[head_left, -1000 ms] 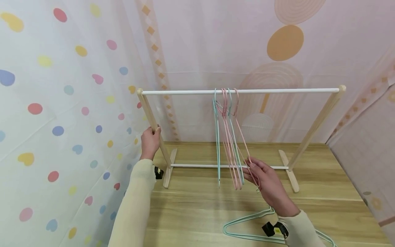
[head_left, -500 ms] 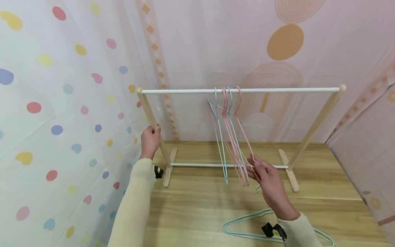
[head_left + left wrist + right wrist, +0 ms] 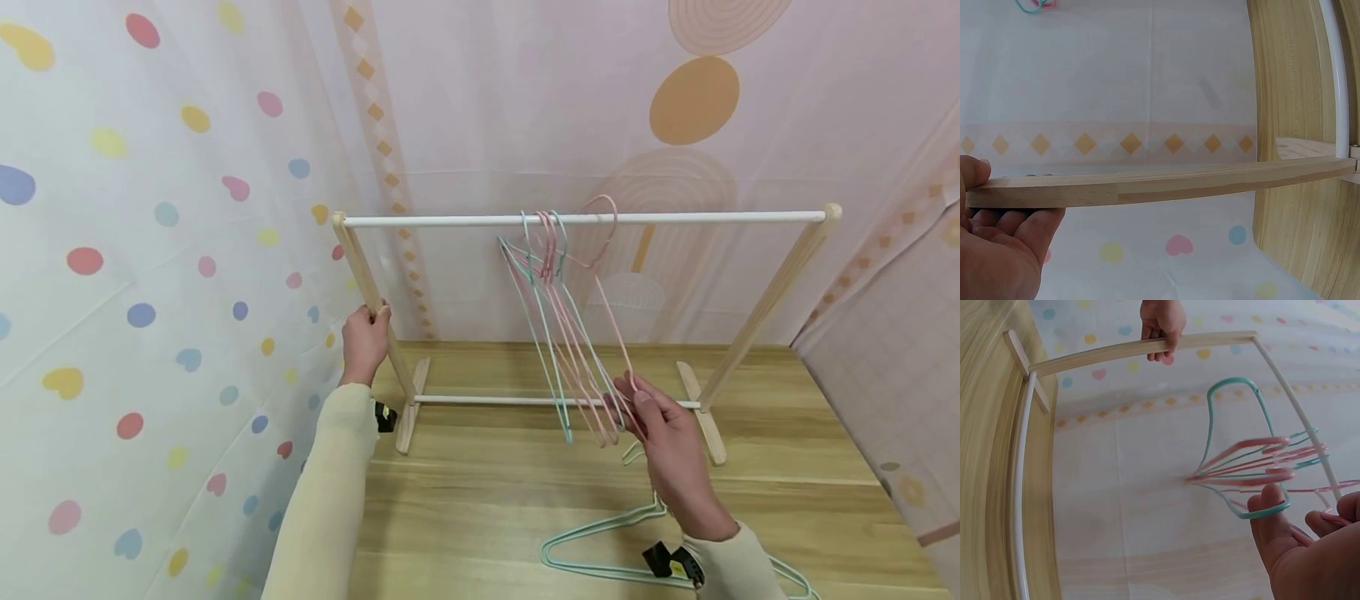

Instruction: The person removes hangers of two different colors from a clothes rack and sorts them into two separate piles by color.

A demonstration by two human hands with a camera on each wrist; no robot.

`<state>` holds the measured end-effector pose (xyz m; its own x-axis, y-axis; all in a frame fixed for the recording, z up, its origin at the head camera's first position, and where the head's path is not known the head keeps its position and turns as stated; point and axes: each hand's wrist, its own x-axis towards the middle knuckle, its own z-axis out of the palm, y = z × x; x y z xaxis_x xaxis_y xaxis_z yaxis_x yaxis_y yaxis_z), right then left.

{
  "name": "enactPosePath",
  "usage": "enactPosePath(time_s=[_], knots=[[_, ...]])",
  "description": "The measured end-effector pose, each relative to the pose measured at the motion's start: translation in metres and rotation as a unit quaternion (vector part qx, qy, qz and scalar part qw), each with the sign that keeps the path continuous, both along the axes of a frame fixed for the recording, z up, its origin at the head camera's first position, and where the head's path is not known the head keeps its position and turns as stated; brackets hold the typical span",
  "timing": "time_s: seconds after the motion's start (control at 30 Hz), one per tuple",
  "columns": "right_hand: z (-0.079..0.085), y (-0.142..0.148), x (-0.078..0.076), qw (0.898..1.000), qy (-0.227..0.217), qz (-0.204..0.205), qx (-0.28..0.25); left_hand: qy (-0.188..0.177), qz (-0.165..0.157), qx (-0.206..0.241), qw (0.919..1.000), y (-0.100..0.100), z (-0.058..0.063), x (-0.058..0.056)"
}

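My left hand [image 3: 366, 346] grips the left wooden post [image 3: 358, 262] of a small clothes rack, thumb and fingers around it in the left wrist view. With my right hand [image 3: 675, 454] I pinch a pink hanger [image 3: 615, 321] near its lower corner. That hanger's hook stands tilted, its top above the white rail [image 3: 712, 218]. Left of it, several pink and light blue hangers [image 3: 542, 350] hang bunched from the rail, their lower ends swung toward my right hand. In the right wrist view, a teal hanger [image 3: 1235, 381] has its near corner right at my fingers.
Pale green hangers [image 3: 600, 529] lie on the wooden table [image 3: 450, 517] below my right forearm. A white lower bar [image 3: 487, 401] joins the rack's feet. The right post [image 3: 772, 308] stands near the right wall. Patterned sheets [image 3: 480, 100] enclose the back and sides.
My right hand has moved right with the pink hanger, whose hook has shifted right and risen on the rail. The other hangers' lower ends have swung right. My left hand stays put.
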<state>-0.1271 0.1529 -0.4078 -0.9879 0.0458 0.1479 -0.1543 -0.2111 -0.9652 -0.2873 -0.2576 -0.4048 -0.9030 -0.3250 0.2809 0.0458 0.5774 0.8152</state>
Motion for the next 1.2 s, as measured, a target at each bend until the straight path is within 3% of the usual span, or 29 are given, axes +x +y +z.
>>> enactPosePath(time_s=[0.33, 0.6, 0.8, 0.9, 1.2], knots=[[-0.002, 0.008, 0.007, 0.995, 0.035, -0.032, -0.089, -0.004, 0.002, 0.008, 1.0, 0.0, 0.001, 0.0], [-0.01, 0.02, 0.015, 0.99, 0.061, -0.039, -0.118, -0.004, 0.004, 0.013, 0.9999, -0.004, 0.0, 0.001], [-0.022, 0.031, 0.021, 0.98, 0.076, -0.028, -0.184, -0.004, 0.007, 0.011, 0.9999, -0.004, 0.0, 0.002], [-0.031, 0.037, 0.027, 0.977, 0.068, -0.016, -0.201, -0.005, 0.008, 0.011, 0.9999, -0.003, 0.0, 0.003], [-0.061, 0.055, 0.04, 0.987, -0.009, -0.014, -0.163, -0.001, 0.002, 0.012, 0.9999, -0.002, 0.001, 0.004]])
